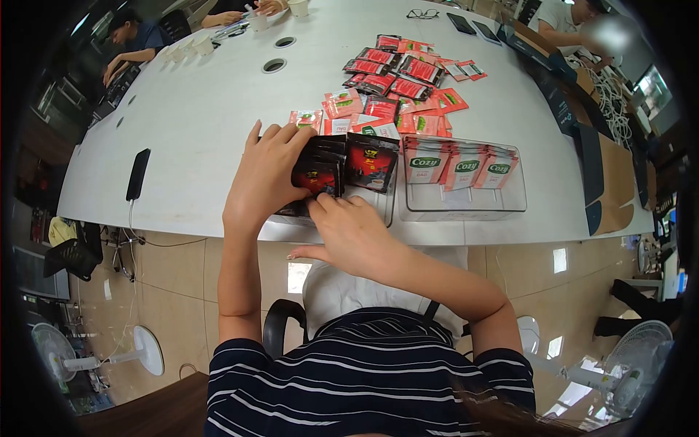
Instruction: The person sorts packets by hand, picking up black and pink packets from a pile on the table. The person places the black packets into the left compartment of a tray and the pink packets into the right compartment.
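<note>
Black-and-red coffee sachets (318, 178) stand in rows inside a clear plastic box (391, 207) at the table's near edge. My left hand (268, 169) reaches over the left row from behind, its fingers and thumb closed about the sachets. In front of that row, my right hand (351, 231) touches the lower part of the sachets with its fingertips; its thumb sticks out to the left, apart from the fingers. A separate sachet group (373, 163) stands just right of my left hand. Beside this box is a second clear box (466, 213) with pink "Cozy" tea sachets (466, 167).
Loose red and pink sachets (408, 80) lie piled behind the boxes. A phone on a cable (138, 175) lies left; eyeglasses (423, 14) and two phones (461, 24) lie at the back. Open cardboard boxes (608, 171) line the right edge. Other people (137, 40) sit around the table.
</note>
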Demonstrator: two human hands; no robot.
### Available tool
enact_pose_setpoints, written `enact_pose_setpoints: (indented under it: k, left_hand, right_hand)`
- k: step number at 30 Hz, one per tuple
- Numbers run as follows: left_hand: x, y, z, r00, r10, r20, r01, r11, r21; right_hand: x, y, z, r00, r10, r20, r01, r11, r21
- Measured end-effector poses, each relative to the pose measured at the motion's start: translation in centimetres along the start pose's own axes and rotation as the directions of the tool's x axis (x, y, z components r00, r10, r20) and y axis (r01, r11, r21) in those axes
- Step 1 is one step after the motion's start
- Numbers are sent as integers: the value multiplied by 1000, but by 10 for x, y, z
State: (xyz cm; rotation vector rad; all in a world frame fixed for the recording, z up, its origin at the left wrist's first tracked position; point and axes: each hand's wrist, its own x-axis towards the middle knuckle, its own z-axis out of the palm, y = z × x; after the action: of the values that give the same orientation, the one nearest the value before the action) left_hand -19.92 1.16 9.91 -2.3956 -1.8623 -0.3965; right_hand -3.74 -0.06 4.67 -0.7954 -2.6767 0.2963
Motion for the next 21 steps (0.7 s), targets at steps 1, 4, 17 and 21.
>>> enact_pose_setpoints:
  k: [1,4,17,21]
  left_hand:
    - [0,1,0,1000,-5,-5,5,1000,10]
    - [-1,4,1,1000,-16,-8,16,1000,7]
    - [-17,29,-7,990,-117,-79,118,993,7]
    - [-35,48,15,931,-105,-351,71,992,-108]
  right_hand:
    - [0,1,0,1000,-7,-1,7,1000,1]
    - [-7,7,-1,997,-62,-41,63,998,12]
    - [-125,85,-61,612,249,-751,-136,968,210]
    - [-145,116,-62,413,375,-830,-469,869,159]
